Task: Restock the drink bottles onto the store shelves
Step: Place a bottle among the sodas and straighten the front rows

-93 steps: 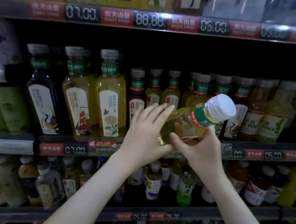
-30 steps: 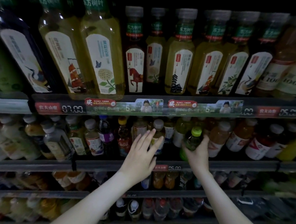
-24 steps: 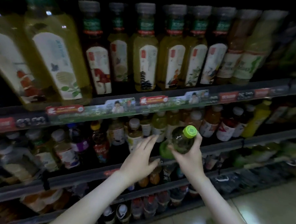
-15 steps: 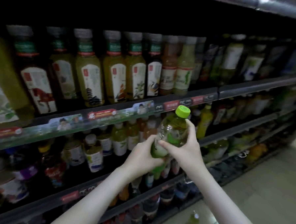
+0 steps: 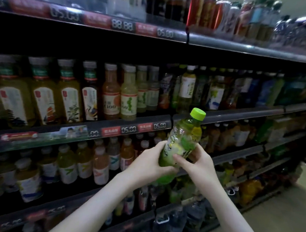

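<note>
A green drink bottle (image 5: 182, 140) with a lime-green cap is held in both hands, tilted with its cap up and to the right, in front of the shelves. My left hand (image 5: 151, 162) wraps its lower body from the left. My right hand (image 5: 197, 162) grips it from the right, thumb across the label. The bottle's base is partly hidden behind my left hand. Behind it runs a dark shelf rail (image 5: 237, 113) with price tags.
Rows of yellow tea bottles (image 5: 43, 92) and juice bottles (image 5: 119, 94) fill the shelf at left. Cans (image 5: 203, 12) stand on the top shelf. Smaller bottles (image 5: 100, 164) crowd the lower shelf. Pale floor (image 5: 285, 220) shows at lower right.
The white-capped yellow bottle went onto the shelf. My right hand took a green-capped bottle from a lower shelf, my left hand joined, and the view swung right and up.
</note>
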Tool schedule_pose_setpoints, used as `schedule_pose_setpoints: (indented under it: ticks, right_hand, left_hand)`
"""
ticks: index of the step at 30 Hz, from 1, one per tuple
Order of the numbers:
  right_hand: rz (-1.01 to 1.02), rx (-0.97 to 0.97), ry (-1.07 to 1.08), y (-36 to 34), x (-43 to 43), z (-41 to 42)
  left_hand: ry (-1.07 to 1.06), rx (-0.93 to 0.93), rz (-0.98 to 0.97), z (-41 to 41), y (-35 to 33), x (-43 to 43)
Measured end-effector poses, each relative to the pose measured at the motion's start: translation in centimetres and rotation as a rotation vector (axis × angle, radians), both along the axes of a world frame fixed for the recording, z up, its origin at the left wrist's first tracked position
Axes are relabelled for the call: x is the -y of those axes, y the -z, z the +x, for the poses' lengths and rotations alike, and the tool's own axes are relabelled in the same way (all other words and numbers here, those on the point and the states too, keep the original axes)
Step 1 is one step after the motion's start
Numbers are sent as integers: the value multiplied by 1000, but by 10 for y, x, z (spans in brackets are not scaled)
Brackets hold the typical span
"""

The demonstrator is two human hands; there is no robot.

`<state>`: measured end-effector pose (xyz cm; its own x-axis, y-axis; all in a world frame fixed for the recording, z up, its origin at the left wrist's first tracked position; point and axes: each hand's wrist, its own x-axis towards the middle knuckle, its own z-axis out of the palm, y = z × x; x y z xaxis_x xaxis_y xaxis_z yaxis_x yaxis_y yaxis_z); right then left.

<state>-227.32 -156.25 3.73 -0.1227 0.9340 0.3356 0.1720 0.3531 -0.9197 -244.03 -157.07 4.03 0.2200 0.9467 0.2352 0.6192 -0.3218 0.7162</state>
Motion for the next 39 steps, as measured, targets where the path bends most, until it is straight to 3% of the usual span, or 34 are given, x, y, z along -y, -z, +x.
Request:
schedule_pose_setpoints:
  ticks: [4, 13, 22, 29, 32, 39]
  right_hand:
    - [33, -46, 109, -7, -25, 38]
    - [204, -190, 302, -27, -92, 87]
    - [355, -205, 383, -63, -171, 120]
    - [369, -294, 246, -55, -245, 133]
    - [366, -295, 188, -52, -275, 135]
    - [332, -287, -55, -46, -319, 120]
  left_hand:
    - [-57, -115, 38, 15, -14, -26]
    - [-360, 110, 219, 25, -44, -132]
    - [-454, 123, 263, 83, -78, -255]
    - [-586, 89, 122, 109, -72, -321]
    - [-671, 52, 166, 115, -66, -326]
    - [-748, 453, 455, 110, -61, -284]
